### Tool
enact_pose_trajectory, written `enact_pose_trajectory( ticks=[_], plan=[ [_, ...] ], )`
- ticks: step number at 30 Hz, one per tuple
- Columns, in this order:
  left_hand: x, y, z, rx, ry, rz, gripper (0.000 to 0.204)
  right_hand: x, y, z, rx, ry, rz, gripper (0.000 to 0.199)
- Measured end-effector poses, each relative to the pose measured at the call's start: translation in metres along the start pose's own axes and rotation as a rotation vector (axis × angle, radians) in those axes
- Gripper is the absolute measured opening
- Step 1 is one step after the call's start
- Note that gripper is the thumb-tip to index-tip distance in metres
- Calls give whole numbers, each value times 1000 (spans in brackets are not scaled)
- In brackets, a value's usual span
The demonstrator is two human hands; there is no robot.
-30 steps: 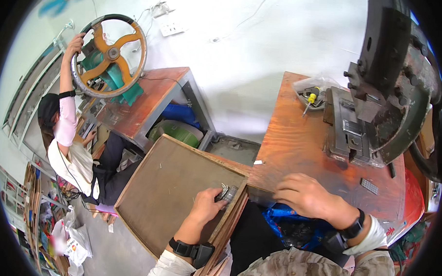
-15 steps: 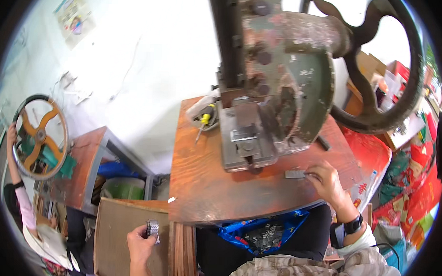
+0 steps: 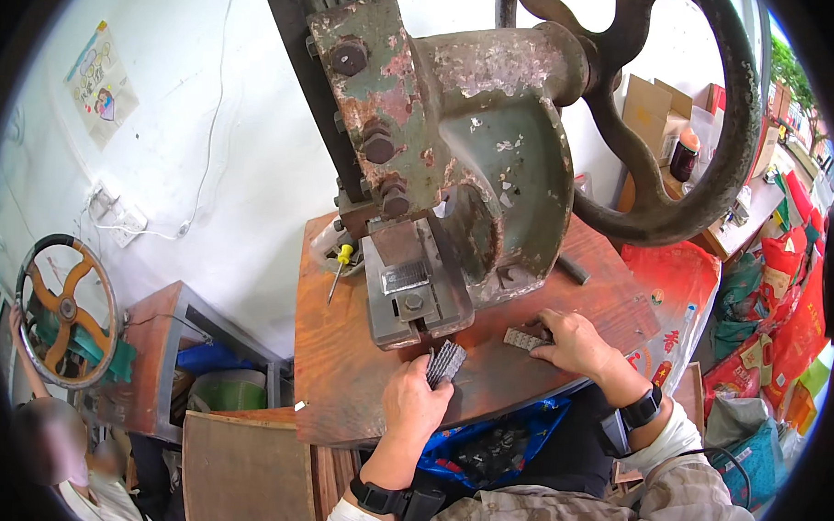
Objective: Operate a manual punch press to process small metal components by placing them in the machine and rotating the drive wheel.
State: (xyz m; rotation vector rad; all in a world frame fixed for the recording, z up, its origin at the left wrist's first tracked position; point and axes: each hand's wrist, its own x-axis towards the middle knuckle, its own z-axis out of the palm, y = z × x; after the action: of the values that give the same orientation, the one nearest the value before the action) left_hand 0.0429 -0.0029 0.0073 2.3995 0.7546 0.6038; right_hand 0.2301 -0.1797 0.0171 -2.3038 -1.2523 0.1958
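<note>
Jutting up between the thumb and fingers of the left hand (image 3: 416, 395), which grips it, is one stack of grey metal strips (image 3: 447, 362), too tightly layered to count. The right hand (image 3: 572, 345) pinches one short metal strip (image 3: 523, 339), its end poking left past the fingertips. Both are over the wooden tabletop (image 3: 326, 377), near one press (image 3: 512, 163); beyond its base lies one yellow-handled screwdriver (image 3: 345, 255). Two handwheels show, one dark (image 3: 717, 211), one orange-spoked (image 3: 67, 310).

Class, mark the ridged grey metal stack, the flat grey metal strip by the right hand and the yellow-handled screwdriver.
Ridged grey metal stack (image 3: 447, 364), head view: upper face.
Flat grey metal strip (image 3: 523, 340), head view: exposed face.
Yellow-handled screwdriver (image 3: 345, 254), head view: handle.
</note>
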Motion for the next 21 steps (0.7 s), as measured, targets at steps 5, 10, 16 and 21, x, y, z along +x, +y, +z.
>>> enact_pose_trajectory(
  ticks=[5,10,16,21],
  plan=[
    [-2,4,1,45,26,3,32,-4,-43,25,173,-24,-28,40],
    [-7,2,0,4,47,84,31,6,-79,55,326,5,-92,30],
    [-8,6,-8,-227,-70,117,37,15,-87,30,680,-313,156,31],
    [-6,-3,3,-12,-18,205,41,10,-61,34,361,-3,-162,43]
  ],
)
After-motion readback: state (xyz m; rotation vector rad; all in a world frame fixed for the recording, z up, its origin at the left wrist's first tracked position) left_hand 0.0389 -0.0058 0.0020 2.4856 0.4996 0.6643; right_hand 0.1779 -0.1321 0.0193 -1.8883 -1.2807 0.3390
